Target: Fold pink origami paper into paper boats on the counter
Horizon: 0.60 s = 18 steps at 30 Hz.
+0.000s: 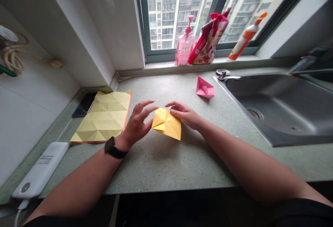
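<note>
A folded yellow origami paper (170, 124), roughly square with a raised flap at its left side, is in front of me above the countertop. My right hand (183, 113) pinches its upper right edge between thumb and fingers. On the other side is my left hand (139, 121), with a black watch on the wrist; its fingers are apart and its thumb and fingertips come close to the paper's left edge. Whether they touch it I cannot tell. A pink folded paper boat (205, 89) sits farther back on the right.
Creased yellow sheets (101, 118) lie at the left, partly over a dark phone (84, 105). A white power bank (41, 169) with a cable is nearer. The steel sink (273, 131) is at right; a pink pump bottle (185, 45), red bag (209, 40) and orange-white bottle (246, 40) line the windowsill.
</note>
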Each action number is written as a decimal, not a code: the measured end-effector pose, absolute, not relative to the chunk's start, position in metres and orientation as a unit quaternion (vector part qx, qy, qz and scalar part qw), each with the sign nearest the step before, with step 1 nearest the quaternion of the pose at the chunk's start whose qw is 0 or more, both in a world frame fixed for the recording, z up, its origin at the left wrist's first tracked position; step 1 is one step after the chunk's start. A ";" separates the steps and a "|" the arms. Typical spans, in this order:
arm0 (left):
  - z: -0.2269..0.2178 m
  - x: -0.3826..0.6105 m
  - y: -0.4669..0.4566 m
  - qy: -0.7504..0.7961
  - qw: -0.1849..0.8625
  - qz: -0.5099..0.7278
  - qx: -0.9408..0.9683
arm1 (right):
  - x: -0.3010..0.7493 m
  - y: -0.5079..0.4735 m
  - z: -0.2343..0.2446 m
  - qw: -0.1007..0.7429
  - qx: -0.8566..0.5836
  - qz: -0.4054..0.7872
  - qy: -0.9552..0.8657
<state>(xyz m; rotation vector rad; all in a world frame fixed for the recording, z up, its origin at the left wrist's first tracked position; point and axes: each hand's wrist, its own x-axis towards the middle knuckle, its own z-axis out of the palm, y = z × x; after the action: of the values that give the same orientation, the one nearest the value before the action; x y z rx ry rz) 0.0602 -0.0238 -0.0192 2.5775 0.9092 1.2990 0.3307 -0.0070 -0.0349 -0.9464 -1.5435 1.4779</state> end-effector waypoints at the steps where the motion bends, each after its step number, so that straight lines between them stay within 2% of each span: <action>1: -0.017 0.060 -0.025 0.287 0.032 0.426 0.857 | 0.330 -0.008 -0.035 0.376 -0.365 0.584 -0.620; 5: -0.012 0.060 -0.027 0.243 0.019 0.400 0.884 | 0.330 -0.010 -0.038 0.338 -0.340 0.574 -0.663; 8: -0.013 0.059 -0.025 0.249 0.031 0.389 0.886 | 0.332 -0.005 -0.043 0.382 -0.357 0.536 -0.663; 13: -0.017 0.056 -0.018 0.319 -0.016 0.396 0.861 | 0.336 0.004 -0.048 0.460 -0.434 0.412 -0.656; 18: -0.016 0.056 -0.018 0.339 -0.046 0.395 0.853 | 0.333 -0.007 -0.037 0.490 -0.381 0.321 -0.715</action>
<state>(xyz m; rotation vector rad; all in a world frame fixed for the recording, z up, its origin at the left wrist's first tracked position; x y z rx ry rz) 0.0556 -0.0184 -0.0160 2.7611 1.0962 1.2782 0.3332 -0.0069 -0.0372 -0.9262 -1.7371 0.7789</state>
